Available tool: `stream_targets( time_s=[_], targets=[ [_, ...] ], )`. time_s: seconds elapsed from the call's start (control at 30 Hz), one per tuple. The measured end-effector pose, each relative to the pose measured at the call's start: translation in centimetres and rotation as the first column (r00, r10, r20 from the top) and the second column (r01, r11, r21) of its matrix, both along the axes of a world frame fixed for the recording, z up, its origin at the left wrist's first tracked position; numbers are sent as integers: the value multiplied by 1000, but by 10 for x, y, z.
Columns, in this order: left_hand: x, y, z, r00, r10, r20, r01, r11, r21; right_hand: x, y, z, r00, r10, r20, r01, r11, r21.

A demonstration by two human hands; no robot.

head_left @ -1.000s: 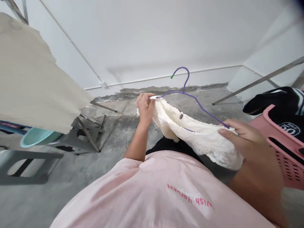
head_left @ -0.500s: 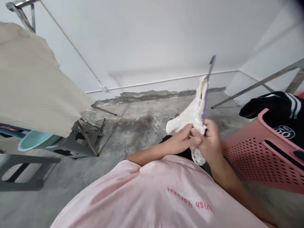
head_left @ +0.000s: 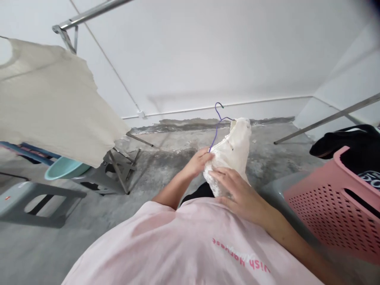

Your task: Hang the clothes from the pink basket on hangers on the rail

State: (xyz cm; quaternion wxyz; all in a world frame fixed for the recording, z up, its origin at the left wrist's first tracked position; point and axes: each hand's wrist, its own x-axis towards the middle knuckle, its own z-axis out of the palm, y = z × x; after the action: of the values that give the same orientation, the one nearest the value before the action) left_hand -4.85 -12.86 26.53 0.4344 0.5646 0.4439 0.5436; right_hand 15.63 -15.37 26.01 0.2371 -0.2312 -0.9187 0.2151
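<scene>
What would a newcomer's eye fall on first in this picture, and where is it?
Probably the white top on the purple hanger, in the middle: the left hand holds it at the hanger's near end, while the right hand touches it. Next might come the pink basket with black clothes at right, and the beige shirt hanging at left.

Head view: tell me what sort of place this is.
Probably a plain indoor spot for drying or hanging laundry: a beige garment hangs at the left, a pink basket holds dark clothes, and a white garment is on a purple hanger.
</scene>
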Motion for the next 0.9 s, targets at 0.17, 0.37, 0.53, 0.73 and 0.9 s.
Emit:
stream_targets(
  time_s=[0.17,0.37,0.53,0.73,0.9],
  targets=[
    [-78,-9,41,858,359,-367,-253,918,305,6,8,-16,997,51,65,-44,993,-109],
    [-182,-58,116,127,957,-261,-663,278,695,-5,46,-52,991,92,99,-85,994,-72],
    [-238,-101,162,-201,973,-111,-685,-59,726,-15,48,-58,956,160,245,-142,986,-87],
    [-287,-124,226,-389,921,-37,-647,-244,722,-16,46,-55,921,260,291,-230,964,-133],
    [-312,-131,272,-503,855,-122,-643,-277,714,-19,45,-56,928,234,291,-208,971,-120]
  ],
)
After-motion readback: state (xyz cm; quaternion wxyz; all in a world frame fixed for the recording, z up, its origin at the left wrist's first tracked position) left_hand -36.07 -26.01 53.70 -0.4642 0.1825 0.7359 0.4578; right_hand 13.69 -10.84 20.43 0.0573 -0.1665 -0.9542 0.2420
